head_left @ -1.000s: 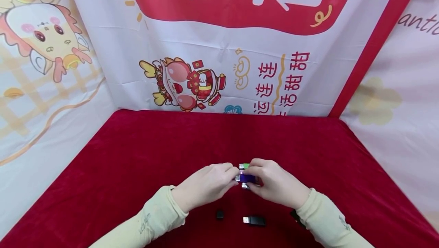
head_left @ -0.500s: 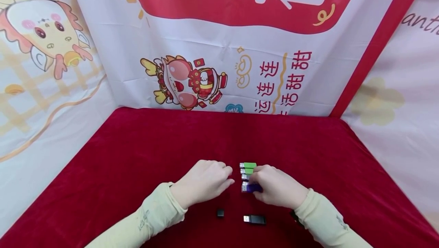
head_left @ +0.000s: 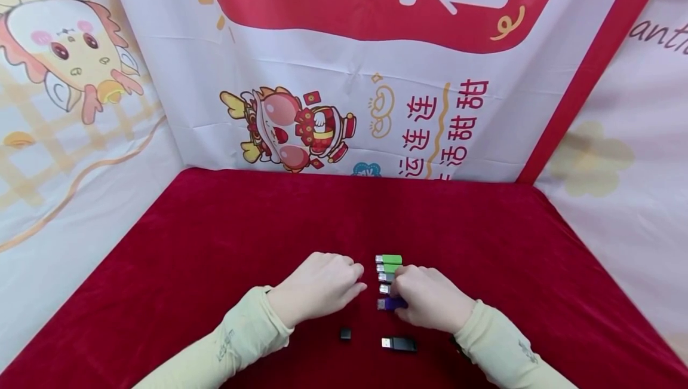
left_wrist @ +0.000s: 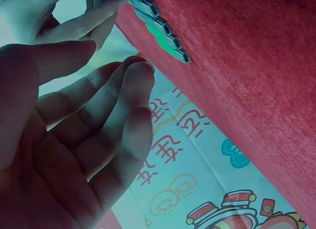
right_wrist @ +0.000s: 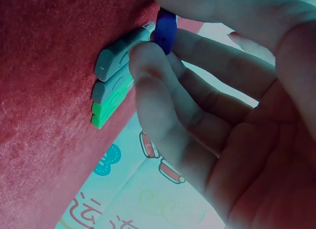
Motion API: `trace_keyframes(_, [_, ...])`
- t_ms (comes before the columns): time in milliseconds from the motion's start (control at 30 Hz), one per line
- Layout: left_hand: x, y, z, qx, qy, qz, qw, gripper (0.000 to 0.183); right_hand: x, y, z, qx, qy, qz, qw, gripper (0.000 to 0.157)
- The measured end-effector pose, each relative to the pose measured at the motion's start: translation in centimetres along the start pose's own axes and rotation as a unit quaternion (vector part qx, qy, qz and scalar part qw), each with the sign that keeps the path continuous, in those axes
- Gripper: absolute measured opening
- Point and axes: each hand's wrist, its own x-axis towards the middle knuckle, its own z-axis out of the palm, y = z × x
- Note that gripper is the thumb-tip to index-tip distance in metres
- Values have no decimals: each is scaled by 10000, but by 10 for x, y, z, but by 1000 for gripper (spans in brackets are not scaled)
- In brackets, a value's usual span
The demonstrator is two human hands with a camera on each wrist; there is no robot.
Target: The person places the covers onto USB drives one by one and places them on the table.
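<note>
My right hand (head_left: 432, 299) pinches a purple-blue USB stick (head_left: 393, 303) between thumb and fingers, its metal plug pointing left. In the right wrist view the stick (right_wrist: 165, 32) shows just above the red cloth, beside two grey USB sticks (right_wrist: 117, 58). Beyond it in the head view lies a row: two green USB sticks (head_left: 392, 259) at the far end, then the grey ones, partly hidden by my right fingers. Left of the row, my left hand (head_left: 319, 287) hovers with loosely curled fingers; the left wrist view shows nothing held in that hand (left_wrist: 84, 135).
Nearer to me lie a black USB stick (head_left: 400, 344) with its plug bare and a small black cap (head_left: 345, 334). A dark object (head_left: 458, 346) is mostly covered by my right sleeve. Printed cloth walls (head_left: 349, 54) stand behind and beside the red table (head_left: 258, 216).
My right hand has brought the purple-blue stick toward me, from over the row to its near end. The left hand let go of the plug end, drew back left, then stayed still.
</note>
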Motion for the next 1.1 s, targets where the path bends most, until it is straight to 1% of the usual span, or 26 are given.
trace_keyframes(133, [0,1,0,-34,-91,14,10000,23,0,0,2,-233,96,-6,9997,13])
trace_keyframes(300, [0,2,0,-16,-153,35,9999,24,0,-1,2,-319,200,-6,9993,14])
trace_keyframes(500, [0,1,0,-54,-239,-14,9997,23,-2,0,-5,-293,103,189,9993,15])
trace_keyframes(633, [0,1,-1,-97,-319,-42,9994,22,-4,4,-15,5,-73,339,9994,19])
trace_keyframes(800, [1,1,-4,-153,-433,-80,9989,21,-6,9,-24,652,-524,263,9961,27])
trace_keyframes(967, [0,1,-4,-179,-445,-83,9988,22,-7,9,-25,1015,-870,111,9910,30])
trace_keyframes(1100, [0,1,-4,-220,-503,-86,9985,23,-6,6,-23,1241,-1154,128,9855,32])
